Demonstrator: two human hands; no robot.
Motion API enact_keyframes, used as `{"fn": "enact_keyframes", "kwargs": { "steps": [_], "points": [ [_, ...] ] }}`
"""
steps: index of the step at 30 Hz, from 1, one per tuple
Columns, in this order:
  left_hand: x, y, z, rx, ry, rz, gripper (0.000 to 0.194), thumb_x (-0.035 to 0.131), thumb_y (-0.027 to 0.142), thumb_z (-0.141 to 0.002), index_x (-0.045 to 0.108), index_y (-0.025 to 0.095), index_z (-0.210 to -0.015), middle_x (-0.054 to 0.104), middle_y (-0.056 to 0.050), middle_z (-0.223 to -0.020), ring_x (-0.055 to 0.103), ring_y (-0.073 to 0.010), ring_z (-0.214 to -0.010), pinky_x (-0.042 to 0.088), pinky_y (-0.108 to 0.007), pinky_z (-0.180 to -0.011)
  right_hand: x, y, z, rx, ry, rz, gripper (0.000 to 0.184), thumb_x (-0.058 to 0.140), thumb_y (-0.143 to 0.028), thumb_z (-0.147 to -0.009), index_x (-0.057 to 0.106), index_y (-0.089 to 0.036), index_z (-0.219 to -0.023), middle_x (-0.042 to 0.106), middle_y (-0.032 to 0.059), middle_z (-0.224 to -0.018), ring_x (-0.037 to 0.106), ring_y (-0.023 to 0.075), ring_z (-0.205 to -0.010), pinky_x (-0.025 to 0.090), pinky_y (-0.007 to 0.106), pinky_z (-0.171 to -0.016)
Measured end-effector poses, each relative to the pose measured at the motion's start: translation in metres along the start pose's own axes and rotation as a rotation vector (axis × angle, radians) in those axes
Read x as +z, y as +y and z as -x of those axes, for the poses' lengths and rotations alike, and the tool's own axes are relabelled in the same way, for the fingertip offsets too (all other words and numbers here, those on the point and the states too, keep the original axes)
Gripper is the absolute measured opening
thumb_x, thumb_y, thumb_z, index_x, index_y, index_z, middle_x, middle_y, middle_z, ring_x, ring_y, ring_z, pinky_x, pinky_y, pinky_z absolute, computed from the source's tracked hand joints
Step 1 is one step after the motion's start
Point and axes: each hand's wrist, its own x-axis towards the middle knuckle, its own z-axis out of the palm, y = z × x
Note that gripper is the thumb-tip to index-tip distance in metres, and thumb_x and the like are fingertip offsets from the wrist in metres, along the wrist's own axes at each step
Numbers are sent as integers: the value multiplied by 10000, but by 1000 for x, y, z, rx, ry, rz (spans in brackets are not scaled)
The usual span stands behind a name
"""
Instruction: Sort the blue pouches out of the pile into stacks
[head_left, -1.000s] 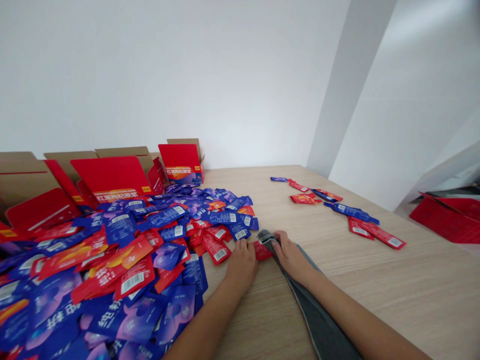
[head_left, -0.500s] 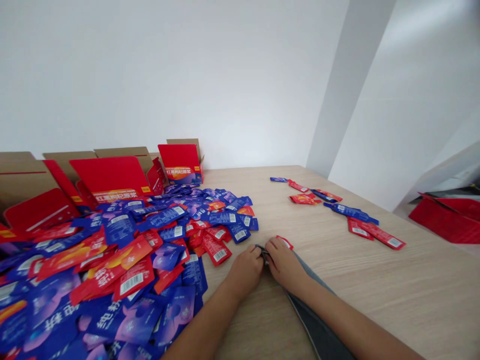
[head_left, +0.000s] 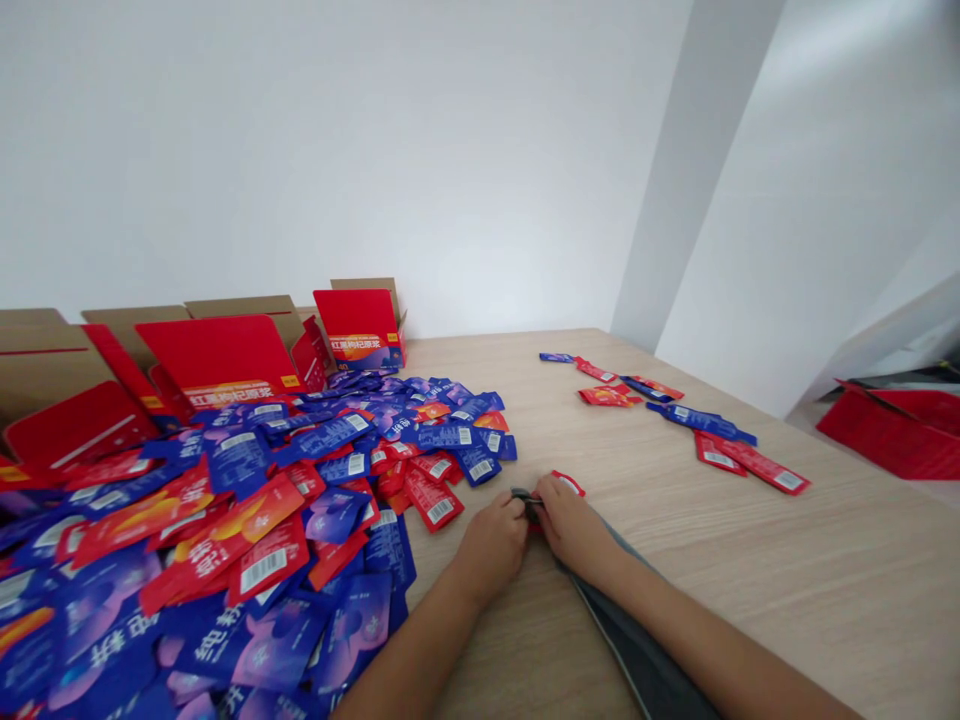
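On the pale wooden table (head_left: pixel 825 590), the left hand (head_left: pixel 493 545) is pinching the end of a dark grey cloth (head_left: pixel 634 645), and the right hand (head_left: pixel 574 528) is gripping it just beside, fingers pressed together; a red sachet (head_left: pixel 570 482) is poking out beyond them. At left, heaped sachets (head_left: pixel 266 570), red and blue, are showing white barcodes before open boxes (head_left: pixel 360 320), the farthest bearing "红黑枸杞原浆" and "40". Scattered sachets (head_left: pixel 697 420) are lying at right.
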Motion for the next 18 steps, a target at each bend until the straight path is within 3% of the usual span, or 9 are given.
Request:
{"fn": "enact_keyframes", "kwargs": {
  "steps": [4,9,14,18],
  "points": [
    [1,0,0,7,4,-19,252,417,149,-888,655,127,-806,625,-83,-867,533,-203,-895,479,-313,-782,-4,6,-6,103,27,110,156,404,-53,-827,514,-143,-891,574,115,-932,518,216,-890,413,316,-799],
    [5,-1,1,5,38,-3,249,408,113,-879,652,121,-829,627,-84,-870,543,-192,-869,487,-299,-752,1,1,-2,-16,-17,90,171,412,-51,-827,521,-149,-918,585,100,-930,527,204,-888,413,301,-805],
    [3,-1,1,55,37,-5,255,413,140,-888,652,131,-798,631,-78,-868,541,-192,-890,471,-310,-811,-3,5,-8,109,3,173,166,393,-72,-840,526,-127,-922,584,127,-954,522,229,-910,409,328,-817],
    [3,-2,0,36,19,-4,247,415,119,-875,655,123,-820,633,-79,-873,543,-190,-862,477,-292,-768,-1,-2,-2,6,-26,154,197,418,-50,-812,526,-140,-950,591,118,-985,524,225,-934,403,328,-838]
  ]
}}
